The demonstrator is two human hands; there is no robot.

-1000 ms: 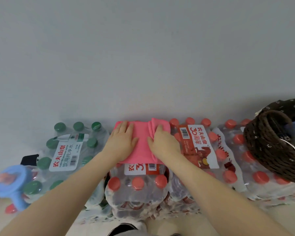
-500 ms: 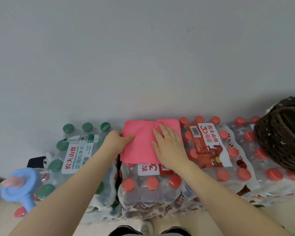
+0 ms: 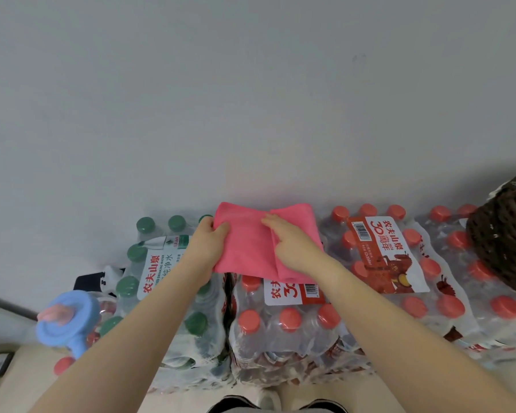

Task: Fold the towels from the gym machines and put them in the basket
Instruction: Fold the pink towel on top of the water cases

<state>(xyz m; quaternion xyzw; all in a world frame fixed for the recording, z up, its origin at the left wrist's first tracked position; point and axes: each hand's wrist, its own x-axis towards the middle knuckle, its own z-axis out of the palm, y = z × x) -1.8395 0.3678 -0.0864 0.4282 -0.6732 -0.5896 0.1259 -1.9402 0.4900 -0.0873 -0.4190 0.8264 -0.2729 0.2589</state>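
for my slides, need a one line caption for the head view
Left hand grips and right hand presses a pink towel on bottle packs, basket at right.

Shrink-wrapped water bottle packs (image 3: 385, 263) (blue dumbbell (image 3: 64, 321) left)
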